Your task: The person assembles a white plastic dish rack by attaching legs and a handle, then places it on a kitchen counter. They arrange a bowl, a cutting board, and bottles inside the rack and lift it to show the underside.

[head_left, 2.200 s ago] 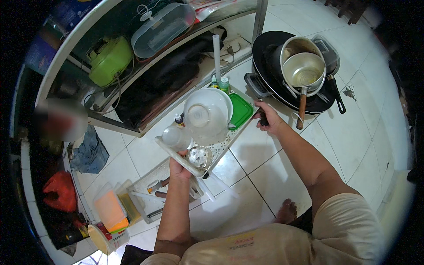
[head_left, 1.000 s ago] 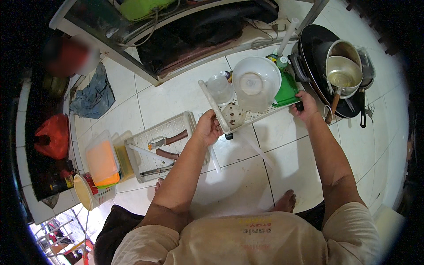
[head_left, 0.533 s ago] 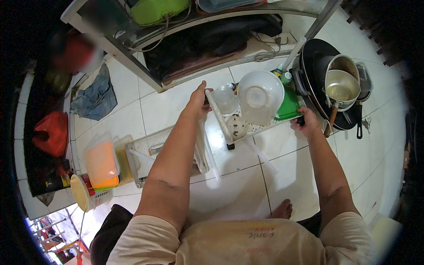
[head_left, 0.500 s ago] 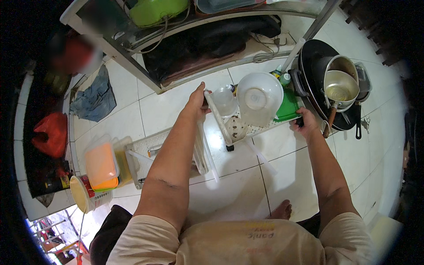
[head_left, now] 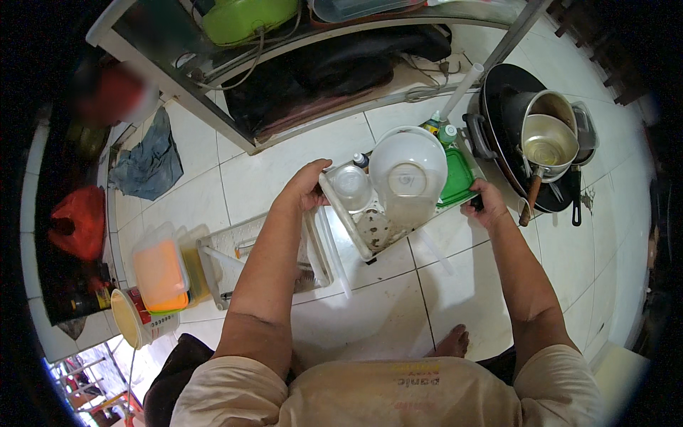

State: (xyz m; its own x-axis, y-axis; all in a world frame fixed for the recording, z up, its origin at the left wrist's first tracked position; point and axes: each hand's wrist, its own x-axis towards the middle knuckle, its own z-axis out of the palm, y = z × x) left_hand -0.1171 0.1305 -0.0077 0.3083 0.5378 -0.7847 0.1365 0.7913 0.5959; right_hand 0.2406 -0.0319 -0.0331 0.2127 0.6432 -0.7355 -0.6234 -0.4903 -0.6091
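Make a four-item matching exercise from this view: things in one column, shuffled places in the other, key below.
Things
1. white perforated plastic rack
2. green rectangular plastic item
3. silver saucepan with wooden handle
4. red crumpled plastic bag

Places
A. among stacked pans
B. picture's far left
C. held by left hand and right hand
D. inside the rack, right end

Pairs: 1-C, 2-D, 3-A, 4-B

The tiled floor [head_left: 384,313] carries a grey sheet [head_left: 149,162] at upper left, tubs [head_left: 160,270], a bucket [head_left: 160,326] and a second tray [head_left: 318,249] at lower left, and a wok [head_left: 499,92] at upper right. At centre, a tray [head_left: 341,213] bears a bowl [head_left: 405,146], cup [head_left: 352,186] and green lid [head_left: 455,176].
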